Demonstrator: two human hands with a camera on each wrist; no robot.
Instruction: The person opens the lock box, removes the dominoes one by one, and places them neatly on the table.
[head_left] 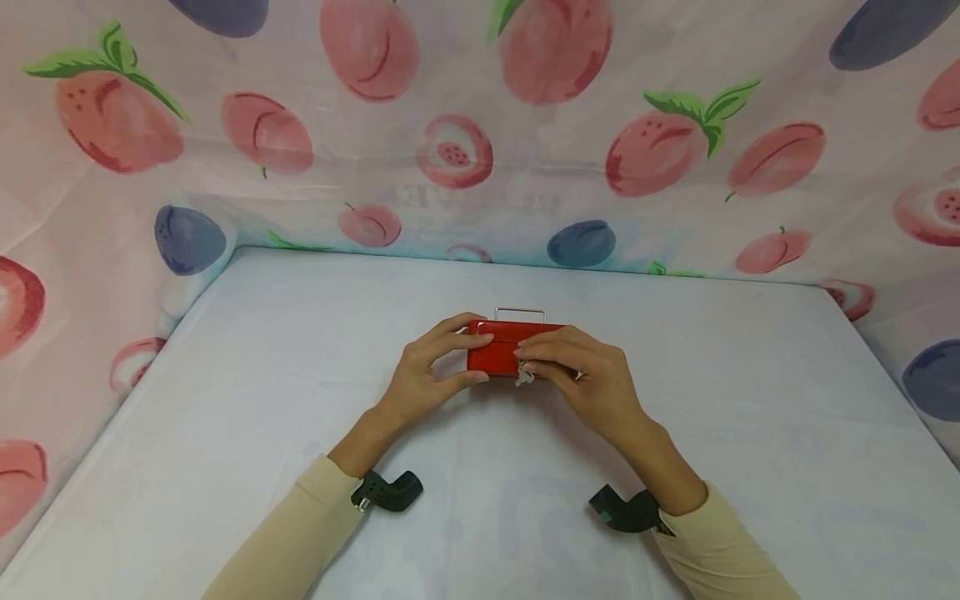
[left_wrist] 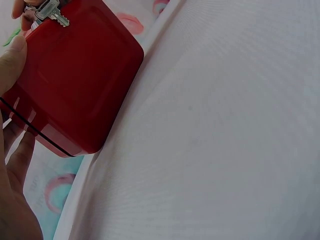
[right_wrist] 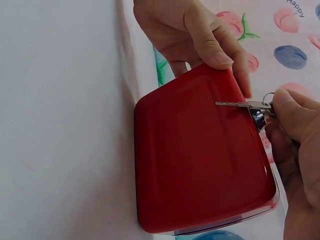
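A red metal cash box (head_left: 491, 358) with a wire handle (head_left: 521, 310) is held tilted over the table, its smooth underside turned toward both wrist cameras. My left hand (head_left: 426, 367) grips its left end, thumb on the underside edge and fingers on the other side. At the silver lock (right_wrist: 257, 119), my right hand (head_left: 596, 379) pinches a key between thumb and fingers; that key is mostly hidden by them. A second key (right_wrist: 232, 104) hangs from the same ring (right_wrist: 268, 97), lying across the box's edge. Whether the box touches the table cannot be told.
A white cloth covers the table (head_left: 480, 500). Behind and along the sides hangs a fruit-print curtain (head_left: 525, 183). Each wrist wears a black camera mount, one on the left (head_left: 388, 492) and one on the right (head_left: 626, 510).
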